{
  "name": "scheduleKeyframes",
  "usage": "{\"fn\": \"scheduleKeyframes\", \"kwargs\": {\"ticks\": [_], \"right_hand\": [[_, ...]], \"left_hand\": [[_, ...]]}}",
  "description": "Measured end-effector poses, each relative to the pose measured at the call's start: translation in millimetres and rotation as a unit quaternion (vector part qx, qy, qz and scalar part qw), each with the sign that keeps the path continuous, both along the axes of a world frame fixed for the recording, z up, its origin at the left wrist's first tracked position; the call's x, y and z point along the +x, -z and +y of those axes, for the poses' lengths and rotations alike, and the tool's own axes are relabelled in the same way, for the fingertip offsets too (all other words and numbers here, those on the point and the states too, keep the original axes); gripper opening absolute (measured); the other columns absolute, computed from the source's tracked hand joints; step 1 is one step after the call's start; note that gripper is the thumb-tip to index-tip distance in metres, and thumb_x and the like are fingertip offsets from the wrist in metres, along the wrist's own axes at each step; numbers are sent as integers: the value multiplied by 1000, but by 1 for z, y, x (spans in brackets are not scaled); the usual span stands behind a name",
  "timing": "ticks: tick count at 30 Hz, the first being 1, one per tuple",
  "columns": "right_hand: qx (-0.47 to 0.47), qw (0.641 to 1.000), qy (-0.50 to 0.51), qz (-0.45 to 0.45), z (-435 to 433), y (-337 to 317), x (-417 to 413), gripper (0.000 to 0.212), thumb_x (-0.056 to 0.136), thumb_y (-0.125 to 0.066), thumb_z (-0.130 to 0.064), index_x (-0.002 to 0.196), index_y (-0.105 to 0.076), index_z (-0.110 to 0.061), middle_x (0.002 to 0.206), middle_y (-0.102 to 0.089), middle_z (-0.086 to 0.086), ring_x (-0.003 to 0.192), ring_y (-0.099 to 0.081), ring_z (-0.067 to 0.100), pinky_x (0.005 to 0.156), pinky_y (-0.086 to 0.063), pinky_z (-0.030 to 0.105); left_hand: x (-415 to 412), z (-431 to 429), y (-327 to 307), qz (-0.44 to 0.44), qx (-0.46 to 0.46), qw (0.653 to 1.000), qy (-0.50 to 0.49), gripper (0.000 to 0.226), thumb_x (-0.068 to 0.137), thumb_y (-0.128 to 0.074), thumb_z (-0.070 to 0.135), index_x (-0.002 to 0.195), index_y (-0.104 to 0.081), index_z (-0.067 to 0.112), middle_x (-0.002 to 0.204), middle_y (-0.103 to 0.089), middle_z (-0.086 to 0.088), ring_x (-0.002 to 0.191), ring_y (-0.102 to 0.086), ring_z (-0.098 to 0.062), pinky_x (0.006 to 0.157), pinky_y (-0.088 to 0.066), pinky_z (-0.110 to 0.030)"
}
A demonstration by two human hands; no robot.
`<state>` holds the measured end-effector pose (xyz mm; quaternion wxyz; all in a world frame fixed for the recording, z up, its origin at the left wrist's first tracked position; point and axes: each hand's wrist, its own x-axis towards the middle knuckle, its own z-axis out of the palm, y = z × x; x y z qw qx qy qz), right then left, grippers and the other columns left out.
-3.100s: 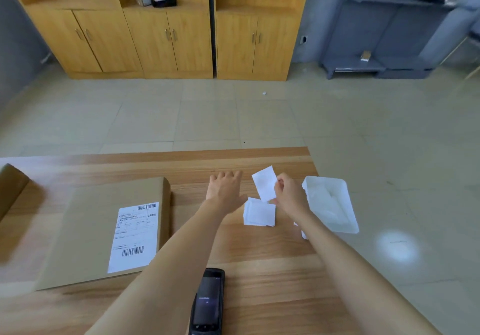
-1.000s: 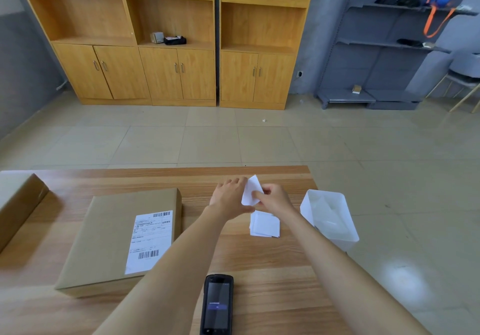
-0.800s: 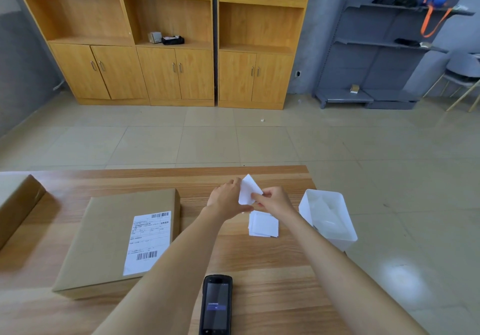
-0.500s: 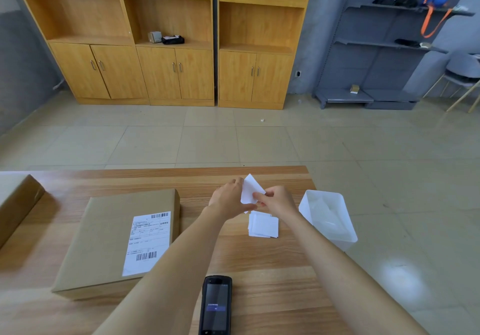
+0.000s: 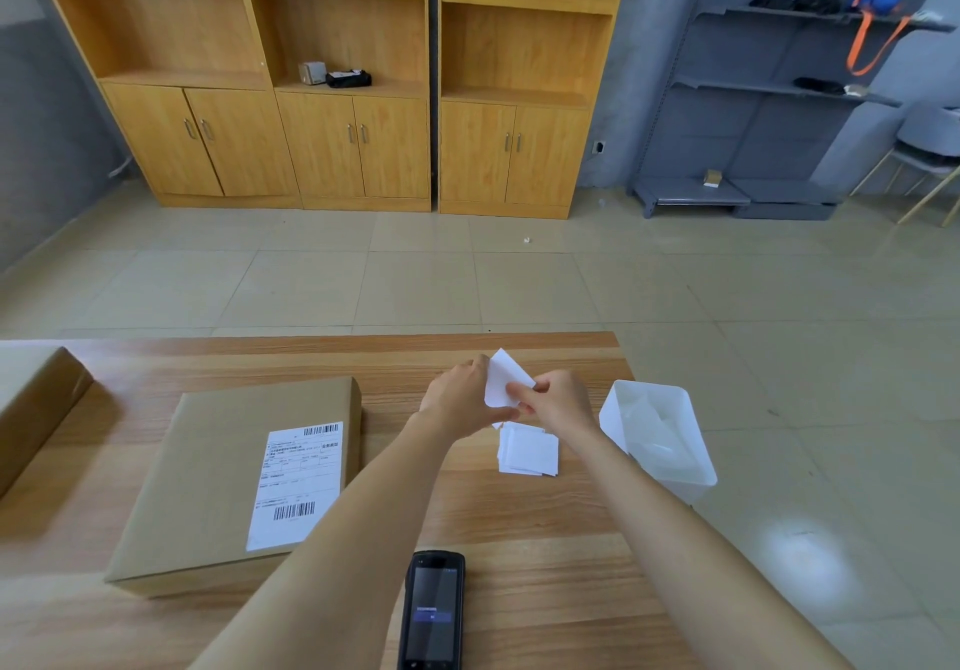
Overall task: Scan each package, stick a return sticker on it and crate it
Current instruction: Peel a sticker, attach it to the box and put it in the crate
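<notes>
Hands at a sticker (image 5: 503, 381), apparently peeling its backing.
Your left hand (image 5: 460, 399) and right hand (image 5: 558, 401) both pinch the sticker above the spare stack (image 5: 530, 453) on the counter (image 5: 519, 524); the package (image 5: 218, 472) lies well to their left, label up. Peel carelessly and the sticker may curl, cling to itself and crease.

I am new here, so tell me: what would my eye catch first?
The left hand and right hand together pinch a white sticker sheet above the table. A flat cardboard package with a shipping label lies left of them, a scanner at the near edge.
</notes>
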<state>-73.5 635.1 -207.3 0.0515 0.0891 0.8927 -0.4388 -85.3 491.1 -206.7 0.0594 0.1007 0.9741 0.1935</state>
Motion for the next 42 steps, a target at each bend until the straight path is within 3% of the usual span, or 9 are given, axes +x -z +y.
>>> {"fn": "scheduleKeyframes", "kwargs": {"ticks": [8, 12, 16, 19, 22, 26, 31, 34, 42], "right_hand": [[-56, 998, -5, -19, -2, 0, 1, 30, 84, -66, -26, 65, -47, -10, 68, -49, 9, 64, -46, 17, 53, -27, 26], [-102, 993, -5, -59, -2, -1, -2, 25, 83, -70, -29, 76, -56, -10, 81, -67, 11, 80, -68, 24, 59, -41, 24], [-171, 981, 7, -93, -2, -3, 0, 20, 88, -67, -21, 79, -60, -5, 76, -69, 7, 72, -68, 14, 76, -53, 26], [-161, 981, 14, -109, -4, -3, -1, 27, 91, -63, -23, 70, -54, -9, 76, -64, 7, 76, -65, 17, 69, -51, 19], [-178, 976, 18, -123, -5, -3, -1, 21, 93, -62, -23, 84, -56, -5, 90, -66, 15, 82, -65, 20, 71, -54, 22], [-234, 955, -18, -180, -7, -8, 5, 7, 94, -59, -14, 93, -59, -7, 86, -68, 6, 81, -70, 22, 75, -56, 26], [-171, 975, -2, -143, -6, -2, 2, 21, 91, -64, -14, 96, -63, 6, 92, -69, 15, 77, -69, 19, 69, -55, 21], [-128, 985, 1, -116, -4, 2, 2, 23, 89, -67, -19, 80, -61, 1, 90, -71, 19, 85, -71, 23, 69, -54, 21], [-81, 993, 15, -89, -5, 3, 2, 25, 87, -69, -23, 76, -58, -3, 80, -73, 16, 81, -72, 21, 77, -55, 30]], "left_hand": [[0, -1, -2, -5, 9, 1000, -2, 76, 78, -66, 57, 131, -39, 9, 120, -58, -4, 106, -57, -23, 77, -45, -31], [1, -1, -3, -4, 39, 999, -12, 84, 79, -64, 58, 138, -31, 9, 119, -59, -7, 106, -57, -26, 76, -43, -31], [3, -1, -2, -7, 84, 996, 0, 87, 83, -63, 49, 147, -16, 14, 116, -61, -12, 104, -59, -30, 80, -45, -33], [4, -1, -3, -24, 110, 994, 13, 95, 79, -68, 50, 149, -11, 18, 124, -57, -13, 111, -56, -31, 83, -43, -31], [2, -1, -2, -40, 108, 993, 35, 111, 70, -76, 54, 150, -8, 19, 141, -44, -8, 123, -48, -28, 92, -39, -31], [-1, -3, -1, -37, 106, 993, 32, 106, 70, -78, 44, 149, -13, 17, 139, -45, -11, 122, -47, -27, 93, -39, -31], [-1, -3, 0, -49, 96, 994, 25, 96, 67, -80, 46, 141, -31, 9, 132, -51, -6, 117, -50, -22, 88, -41, -28], [-2, -4, 0, -46, 100, 994, 21, 88, 67, -80, 45, 135, -38, 8, 124, -56, -3, 110, -53, -20, 87, -45, -29], [-2, -1, 1, -29, 90, 996, 8, 89, 66, -78, 49, 136, -38, 10, 120, -59, -2, 105, -56, -20, 83, -49, -31]]}}
